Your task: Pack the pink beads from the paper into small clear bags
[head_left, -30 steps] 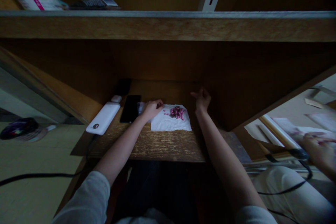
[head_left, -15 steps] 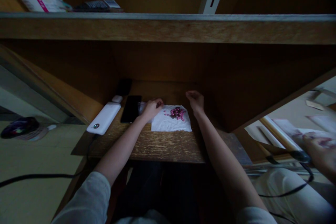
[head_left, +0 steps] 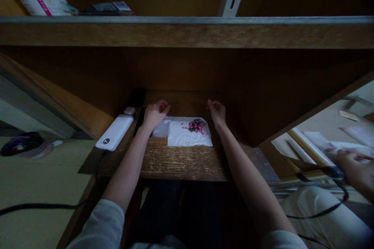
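My left hand [head_left: 156, 113] hangs loosely curled above the back of the desk, over a transparent plastic bag [head_left: 161, 128], and no held object shows in it. A black smartphone [head_left: 139, 121] lies beside the bag, partly hidden by my left wrist. My right hand [head_left: 216, 111] has its fingertips drawn together just beyond the far right corner of a white paper sheet [head_left: 189, 136]. On that sheet lies a small heap of pink beads [head_left: 196, 126], with several loose ones to its left. Neither hand touches them.
A white power bank [head_left: 114, 132] and a small white object [head_left: 129, 111] stand left on the wooden desk [head_left: 178, 161]. A wooden shelf [head_left: 187, 33] runs overhead. At the right, a co-worker's hand [head_left: 355, 171] works over papers.
My left hand has moved left and away from the paper, now covering part of the phone. My right hand's fingers have drawn together. The beads and paper have stayed in place.
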Demonstrator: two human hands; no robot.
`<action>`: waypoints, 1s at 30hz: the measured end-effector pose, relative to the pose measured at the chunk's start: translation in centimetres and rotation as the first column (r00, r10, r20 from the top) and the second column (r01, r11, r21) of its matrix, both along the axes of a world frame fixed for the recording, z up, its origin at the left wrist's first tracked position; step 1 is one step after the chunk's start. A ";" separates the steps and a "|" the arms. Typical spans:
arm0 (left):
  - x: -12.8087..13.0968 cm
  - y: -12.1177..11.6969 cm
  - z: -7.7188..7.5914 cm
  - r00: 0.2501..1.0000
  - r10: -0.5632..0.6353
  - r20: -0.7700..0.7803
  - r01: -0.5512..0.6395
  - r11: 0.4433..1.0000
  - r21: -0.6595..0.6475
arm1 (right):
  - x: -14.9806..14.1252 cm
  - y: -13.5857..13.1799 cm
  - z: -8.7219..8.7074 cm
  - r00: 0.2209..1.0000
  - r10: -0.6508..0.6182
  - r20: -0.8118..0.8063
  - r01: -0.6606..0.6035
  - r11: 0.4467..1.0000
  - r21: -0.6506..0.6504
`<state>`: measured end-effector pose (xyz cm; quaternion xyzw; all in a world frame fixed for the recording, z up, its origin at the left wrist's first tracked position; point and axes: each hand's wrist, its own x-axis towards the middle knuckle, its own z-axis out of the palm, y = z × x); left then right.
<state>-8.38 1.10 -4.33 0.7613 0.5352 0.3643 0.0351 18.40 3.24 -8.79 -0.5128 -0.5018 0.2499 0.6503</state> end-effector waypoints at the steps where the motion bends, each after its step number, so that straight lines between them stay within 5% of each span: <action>1: -0.5 0.0 0.1 0.999 0.029 -0.030 -0.031 0.998 -0.046 | 0.0 0.0 0.0 1.000 -0.001 0.003 0.001 1.000 0.000; 7: -2.6 0.1 0.2 0.965 -0.169 -0.202 0.128 0.971 -0.200 | 0.1 0.4 -0.4 1.000 0.000 -0.029 0.000 1.000 0.001; 18: -2.7 0.6 0.0 0.966 -0.186 -0.180 0.164 0.977 -0.134 | -0.1 0.0 -0.1 0.998 -0.017 -0.066 0.015 1.000 -0.022; 21: -2.4 0.6 0.3 0.987 -0.160 0.013 0.161 0.985 -0.069 | -0.3 -0.1 0.3 0.994 -0.005 -0.113 0.002 1.000 -0.027; 25: -1.1 -0.3 1.0 0.964 -0.046 0.262 0.007 0.989 0.149 | -0.9 -0.6 1.0 0.991 0.021 -0.130 -0.021 1.000 0.004; 30: 1.5 -1.9 0.8 0.994 -0.030 0.109 -0.005 0.950 0.312 | -2.9 -2.5 2.5 0.980 0.201 0.006 -0.201 0.979 0.016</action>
